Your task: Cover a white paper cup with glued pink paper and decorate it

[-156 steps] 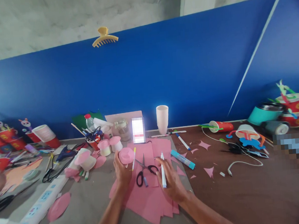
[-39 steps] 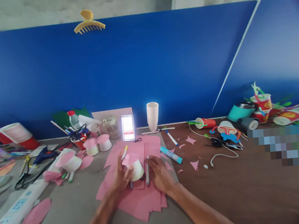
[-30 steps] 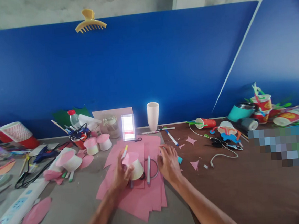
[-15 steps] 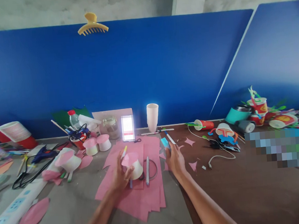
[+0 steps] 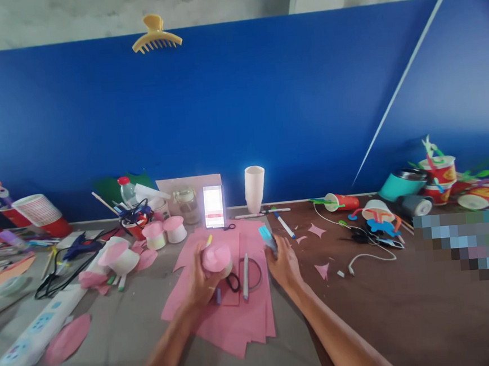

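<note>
My left hand [image 5: 201,279] is closed around a short white paper cup [image 5: 227,270] with a pink paper disc [image 5: 216,257] on top. The cup is over pink paper sheets [image 5: 226,331], with the disc tilted towards me. To the right, my right hand [image 5: 285,263] grips a small light-blue and grey object [image 5: 267,236] between thumb and fingers; its kind is unclear. Next to the cup lie dark scissor handles [image 5: 232,282] and a grey marker [image 5: 245,276]. A yellow tip [image 5: 209,240] shows beyond my left fingers. A blue-capped white marker [image 5: 284,225] lies beyond my right hand.
Two similar disc-topped cups [image 5: 175,231] stand at the back left, near a glass jar [image 5: 186,205]. A lit phone [image 5: 213,207] leans at the back beside a tall white cup stack [image 5: 255,190]. At left lies a power strip [image 5: 36,329]; pink scraps [image 5: 316,230] and a cable [image 5: 371,253] lie right.
The held cup has tipped so its pink disc faces me more. My right hand has drawn slightly closer with the light-blue object. The whole view has shifted a little.
</note>
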Tool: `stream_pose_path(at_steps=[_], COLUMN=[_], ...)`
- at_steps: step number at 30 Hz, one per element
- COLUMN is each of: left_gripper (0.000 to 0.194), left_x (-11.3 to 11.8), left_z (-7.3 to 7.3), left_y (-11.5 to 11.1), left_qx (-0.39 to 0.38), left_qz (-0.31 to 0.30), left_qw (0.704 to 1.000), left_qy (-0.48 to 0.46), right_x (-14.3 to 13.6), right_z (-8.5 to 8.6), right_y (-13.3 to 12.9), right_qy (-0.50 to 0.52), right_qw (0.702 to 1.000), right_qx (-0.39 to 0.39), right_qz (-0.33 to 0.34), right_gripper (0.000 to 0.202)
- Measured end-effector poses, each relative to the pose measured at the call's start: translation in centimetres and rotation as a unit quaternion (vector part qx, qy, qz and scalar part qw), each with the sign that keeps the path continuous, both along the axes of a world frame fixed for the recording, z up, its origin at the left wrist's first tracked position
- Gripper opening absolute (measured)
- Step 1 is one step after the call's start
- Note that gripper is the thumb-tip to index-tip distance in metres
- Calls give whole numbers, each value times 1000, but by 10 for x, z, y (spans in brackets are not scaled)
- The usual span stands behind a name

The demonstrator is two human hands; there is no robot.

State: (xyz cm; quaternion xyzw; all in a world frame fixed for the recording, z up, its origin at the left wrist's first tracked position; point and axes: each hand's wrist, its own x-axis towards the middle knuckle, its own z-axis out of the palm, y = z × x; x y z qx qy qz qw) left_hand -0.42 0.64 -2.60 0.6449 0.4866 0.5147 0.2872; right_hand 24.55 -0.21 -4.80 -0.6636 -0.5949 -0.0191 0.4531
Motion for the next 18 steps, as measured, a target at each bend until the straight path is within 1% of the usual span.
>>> stream_pose_path(at_steps=[3,6,9,11,14,16,18], left_gripper=[82,78,76,77,78,78,79], left_x=[1,2,1,-1,-8,-12,-16], left_z=[5,9,11,13,17,20,21], left_y=[0,-1,-1,0,4,7,11], left_qx=[-4,5,7,16,30,33,34], left_qz=[36,58,66,83,143,187,218], left_qw=[999,997,997,996,989,981,975], left_qy=[-32,-47,-43,-30,-16,-27,-39], right_x=[2,3,2,-2,-12,-18,-23], right_z=[-2,1,9,15,22,24,25], right_y=[1,-2,-8,-12,-18,-22,-26], right_qy=[-12,-26,-61,-82,-79,-75,-75], right_qw=[999,997,995,996,995,992,990], right_qx=[-36,-66,-58,-19,45,60,50], right_qz=[-25,-42,-45,-27,36,81,111], right_gripper=[40,42,39,37,33,30,29])
